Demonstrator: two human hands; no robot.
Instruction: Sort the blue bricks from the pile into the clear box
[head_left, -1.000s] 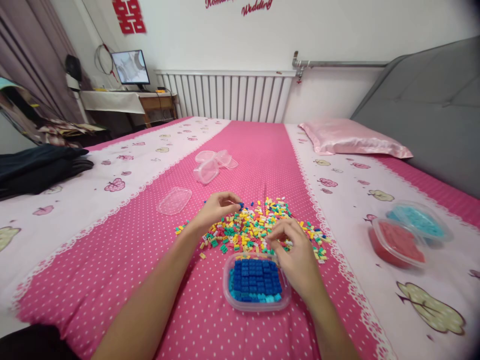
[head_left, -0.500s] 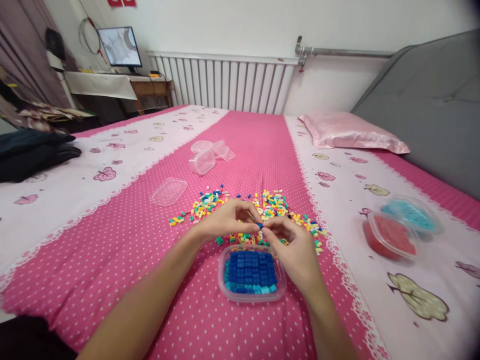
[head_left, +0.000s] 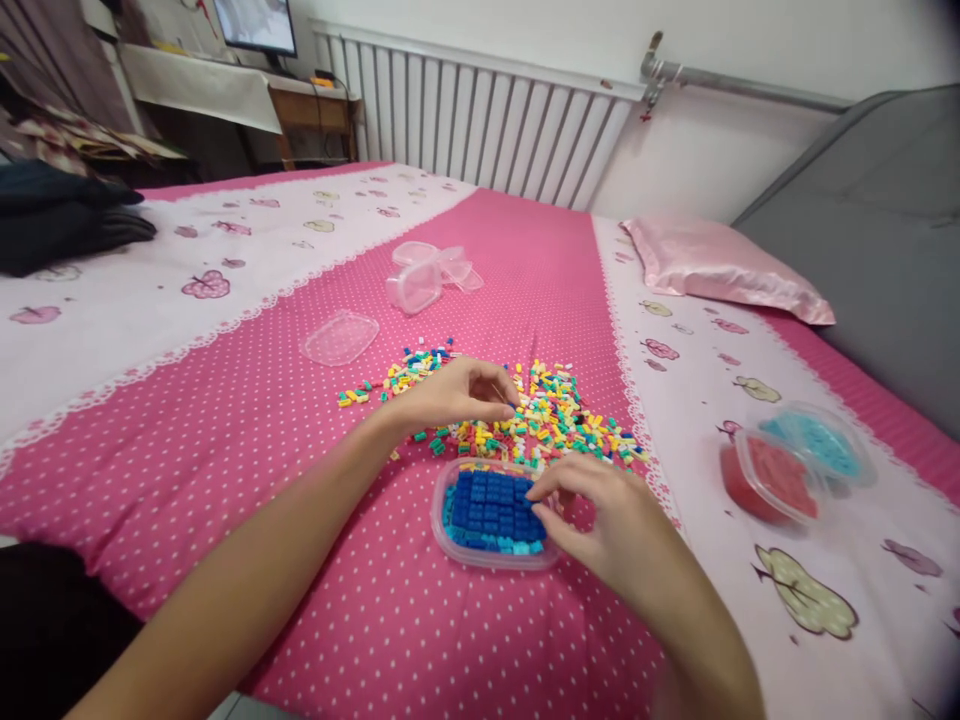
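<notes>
Over the near side of a loose heap of small toy bricks (head_left: 555, 410), my left hand (head_left: 461, 390) pinches what looks like a blue toy brick (head_left: 513, 406), mostly hidden by the fingertips. My right hand (head_left: 600, 500) reaches over the right rim of a clear plastic tub (head_left: 444, 540). Its thumb and forefinger are closed at the edge of the dark blue bricks (head_left: 491, 503), on a blue brick that barely shows between them. The dark blue bricks lie in neat rows on top of lighter blue ones in the tub.
Empty clear tubs (head_left: 416, 285) and a flat lid (head_left: 341, 337) lie farther off on the pink bedspread (head_left: 360, 590). To the right sit a tub of red bricks (head_left: 772, 480) and a tub of light blue bricks (head_left: 817, 440). A pink pillow (head_left: 720, 270) rests behind them.
My hands were together over the heap at a blue brick. They have parted: my right hand has come down to the tub, while my left stays over the heap. The camera view has tilted.
</notes>
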